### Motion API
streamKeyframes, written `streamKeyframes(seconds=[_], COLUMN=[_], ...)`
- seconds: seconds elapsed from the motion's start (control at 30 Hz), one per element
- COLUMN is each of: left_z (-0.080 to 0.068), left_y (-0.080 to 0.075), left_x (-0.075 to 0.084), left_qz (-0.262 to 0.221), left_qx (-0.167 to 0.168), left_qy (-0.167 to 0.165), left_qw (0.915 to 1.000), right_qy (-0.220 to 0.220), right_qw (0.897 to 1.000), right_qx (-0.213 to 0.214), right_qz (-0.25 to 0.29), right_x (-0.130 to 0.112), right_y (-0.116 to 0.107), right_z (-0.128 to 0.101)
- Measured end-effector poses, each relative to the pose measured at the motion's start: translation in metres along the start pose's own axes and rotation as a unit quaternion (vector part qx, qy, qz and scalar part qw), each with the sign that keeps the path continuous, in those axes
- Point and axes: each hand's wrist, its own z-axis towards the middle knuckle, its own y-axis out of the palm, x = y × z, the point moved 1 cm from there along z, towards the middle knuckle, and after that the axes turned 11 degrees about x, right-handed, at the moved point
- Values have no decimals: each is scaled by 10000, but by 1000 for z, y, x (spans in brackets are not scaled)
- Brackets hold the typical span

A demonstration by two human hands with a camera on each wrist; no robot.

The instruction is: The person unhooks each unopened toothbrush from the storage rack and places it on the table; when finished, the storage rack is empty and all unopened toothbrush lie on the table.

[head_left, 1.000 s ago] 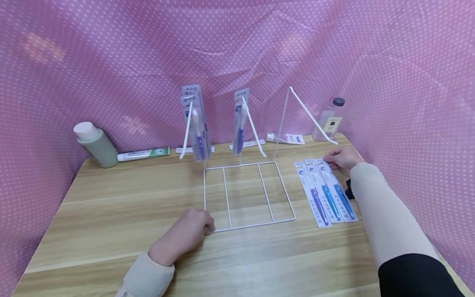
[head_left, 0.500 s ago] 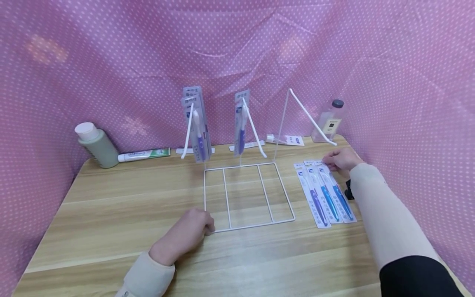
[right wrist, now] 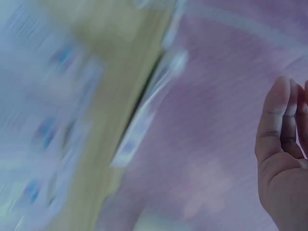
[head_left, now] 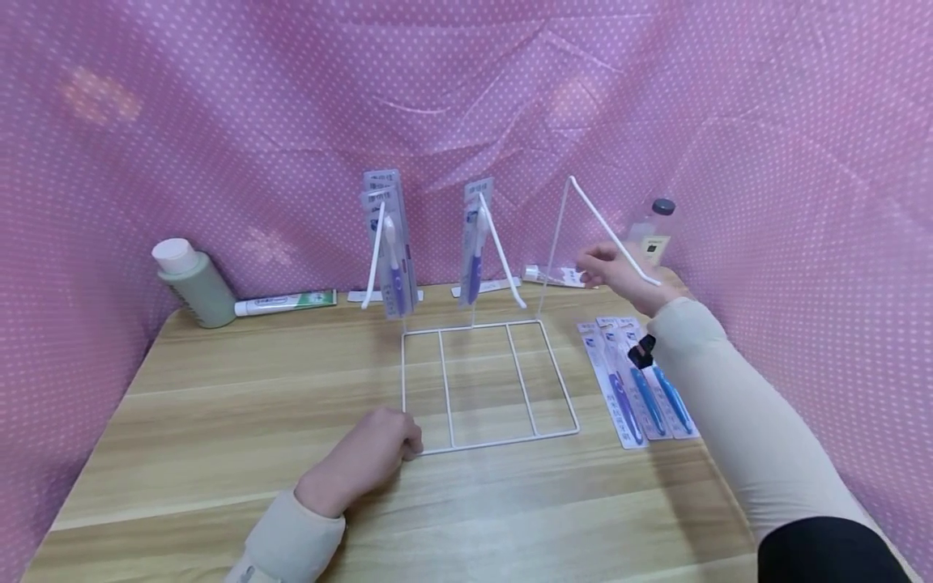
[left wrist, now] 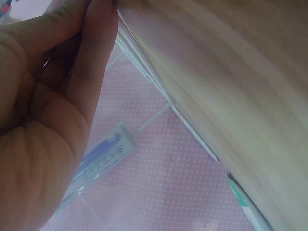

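Observation:
A white wire rack (head_left: pixel 488 380) stands mid-table with three slanted hooks. Toothbrush packs hang on the left hook (head_left: pixel 390 243) and the middle hook (head_left: pixel 474 243); the right hook (head_left: pixel 611 229) is bare. My left hand (head_left: pixel 375 453) holds the rack's front left corner with curled fingers; the left wrist view shows the fingertips (left wrist: pixel 103 19) at the wire (left wrist: pixel 144 72). My right hand (head_left: pixel 615 271) hovers just under the bare right hook, fingers relaxed and holding nothing (right wrist: pixel 284 159). Three toothbrush packs (head_left: pixel 641 380) lie flat on the table to the right of the rack.
A grey-green bottle (head_left: pixel 191 283) and a toothpaste tube (head_left: pixel 284 302) lie at the back left. Another tube (head_left: pixel 561 274) and a clear bottle (head_left: pixel 652 231) are at the back right. Pink dotted cloth (head_left: pixel 146 121) closes in three sides of the wooden table (head_left: pixel 219 389).
My right hand has risen from the flat packs and moved up and left to the bare right hook, carrying nothing. The left hand has stayed on the rack's corner.

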Motion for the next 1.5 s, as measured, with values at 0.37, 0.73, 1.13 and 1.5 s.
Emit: streamKeyframes(seconds=[0.37, 0.73, 1.13, 1.5], left_z=[1, 2, 0, 0], left_y=[2, 3, 2, 1], left_x=[-3, -1, -3, -2], left_qz=[22, -19, 25, 60], left_qx=[-16, 33, -4, 6], left_qy=[-62, -18, -65, -77], left_qw=[10000, 10000, 10000, 10000], right_qy=[-515, -876, -761, -855], right_qw=[9556, 8710, 8695, 8813], right_qx=[-32, 216, 147, 189], right_qz=[2901, 4829, 4878, 4643], right_x=[-69, -116, -135, -135], right_y=[65, 95, 103, 108], right_z=[-6, 0, -2, 0])
